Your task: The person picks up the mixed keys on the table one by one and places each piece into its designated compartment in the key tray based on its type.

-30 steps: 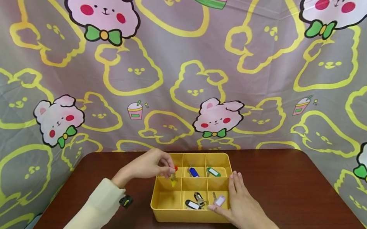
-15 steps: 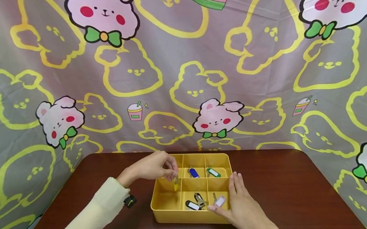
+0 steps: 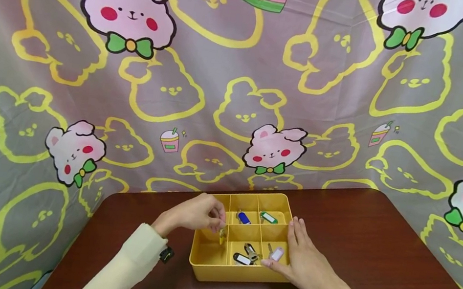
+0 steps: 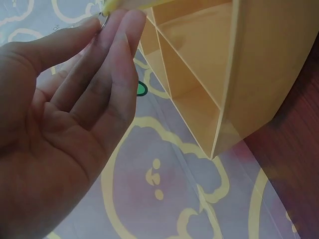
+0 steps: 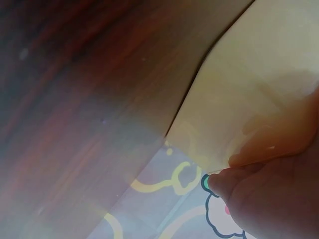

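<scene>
Over the front left compartment of a yellow divided box [image 3: 239,277], my left hand [image 3: 199,213] pinches a yellow key tag [image 3: 222,236] by its ring between thumb and fingertips. The tag hangs down just inside the box; its ring [image 4: 105,20] shows in the left wrist view. My right hand [image 3: 308,261] lies along the box's right side with straight fingers, its thumb reaching over the front right corner. In the right wrist view the hand [image 5: 274,194] touches the box's outer wall [image 5: 239,74]. My left hand hides most of the back left compartment.
Keys with a blue tag [image 3: 243,218] and a green tag [image 3: 268,217] lie in the back compartments. Black-tagged keys [image 3: 243,259] sit in the front middle one, a lilac-tagged key [image 3: 276,254] in the front right. Behind the dark wooden table [image 3: 349,225] hangs a patterned curtain [image 3: 204,86].
My left hand has moved slightly right and down with the yellow key tag, lowering it into the front left compartment. A red spot beside its fingers is now hidden. My right hand stays put.
</scene>
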### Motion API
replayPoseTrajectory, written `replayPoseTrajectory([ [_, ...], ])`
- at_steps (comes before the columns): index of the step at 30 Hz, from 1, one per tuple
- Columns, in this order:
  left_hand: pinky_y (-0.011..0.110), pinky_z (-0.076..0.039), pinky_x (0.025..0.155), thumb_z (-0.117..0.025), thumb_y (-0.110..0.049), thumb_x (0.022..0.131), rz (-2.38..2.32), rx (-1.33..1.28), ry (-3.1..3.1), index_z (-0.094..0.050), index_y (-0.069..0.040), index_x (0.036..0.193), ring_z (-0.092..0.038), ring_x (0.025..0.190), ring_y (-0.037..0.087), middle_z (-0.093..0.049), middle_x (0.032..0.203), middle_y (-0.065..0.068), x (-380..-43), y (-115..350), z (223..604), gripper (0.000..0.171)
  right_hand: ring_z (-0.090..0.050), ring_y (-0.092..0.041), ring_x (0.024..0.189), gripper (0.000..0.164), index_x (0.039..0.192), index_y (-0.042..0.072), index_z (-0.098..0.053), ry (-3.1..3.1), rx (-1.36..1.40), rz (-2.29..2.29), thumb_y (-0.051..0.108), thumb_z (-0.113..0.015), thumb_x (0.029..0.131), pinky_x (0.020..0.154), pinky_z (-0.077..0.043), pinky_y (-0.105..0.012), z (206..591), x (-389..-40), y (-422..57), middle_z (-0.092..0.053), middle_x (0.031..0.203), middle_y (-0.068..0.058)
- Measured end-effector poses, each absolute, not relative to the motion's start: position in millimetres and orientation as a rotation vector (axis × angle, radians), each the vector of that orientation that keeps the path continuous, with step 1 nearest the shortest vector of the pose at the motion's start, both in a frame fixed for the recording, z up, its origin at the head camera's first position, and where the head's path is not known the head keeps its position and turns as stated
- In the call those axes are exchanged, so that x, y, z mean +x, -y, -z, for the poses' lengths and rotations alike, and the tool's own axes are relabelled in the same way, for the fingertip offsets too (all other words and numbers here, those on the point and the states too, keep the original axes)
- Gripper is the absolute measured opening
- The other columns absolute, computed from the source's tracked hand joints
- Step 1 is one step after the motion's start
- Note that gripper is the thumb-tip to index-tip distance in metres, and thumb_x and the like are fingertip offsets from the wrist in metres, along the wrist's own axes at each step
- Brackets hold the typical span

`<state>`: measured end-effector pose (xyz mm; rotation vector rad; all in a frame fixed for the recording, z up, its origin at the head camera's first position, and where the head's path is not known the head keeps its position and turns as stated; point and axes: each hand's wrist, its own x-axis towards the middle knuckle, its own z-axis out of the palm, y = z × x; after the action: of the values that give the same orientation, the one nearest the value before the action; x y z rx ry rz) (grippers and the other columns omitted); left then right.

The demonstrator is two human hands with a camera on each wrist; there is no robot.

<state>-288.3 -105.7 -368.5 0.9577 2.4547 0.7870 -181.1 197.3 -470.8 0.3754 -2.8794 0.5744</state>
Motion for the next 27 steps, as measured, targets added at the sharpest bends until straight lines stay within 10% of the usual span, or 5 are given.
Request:
replayPoseTrajectory([
  [12, 0.051, -0.066, 0.078, -0.069, -0.001, 0.099, -0.752, 0.936, -2.429, -0.074, -0.009, 0.086, -0.079, 0.083, 0.037, -0.078, 0.081, 0.004, -288, 100, 369, 0.016, -0.022, -0.051, 0.159, 0.123, 0.157, -0.016, -0.031, 2.872, 0.369, -0.59, 0.083, -0.056, 0.089, 0.124, -0.036, -0.06, 468, -179, -199, -0.022, 0.168, -0.037],
  [20, 0.022, -0.059, 0.063, -0.072, 0.003, 0.094, -0.623, 0.988, -2.444, -0.074, -0.01, 0.082, -0.076, 0.073, 0.022, -0.076, 0.076, 0.001, -288, 96, 370, 0.018, -0.024, -0.051, 0.159, 0.124, 0.157, -0.017, -0.031, 2.859, 0.374, -0.581, 0.083, -0.057, 0.088, 0.124, -0.035, -0.06, 468, -180, -198, -0.024, 0.168, -0.037],
  [27, 0.02, -0.058, 0.063, -0.07, 0.006, 0.094, -0.571, 0.995, -2.45, -0.074, -0.011, 0.081, -0.072, 0.068, 0.01, -0.075, 0.075, -0.002, -286, 95, 374, 0.022, -0.023, -0.051, 0.159, 0.124, 0.157, -0.016, -0.032, 2.873, 0.368, -0.596, 0.084, -0.056, 0.088, 0.124, -0.036, -0.06, 470, -181, -197, -0.023, 0.168, -0.037],
])
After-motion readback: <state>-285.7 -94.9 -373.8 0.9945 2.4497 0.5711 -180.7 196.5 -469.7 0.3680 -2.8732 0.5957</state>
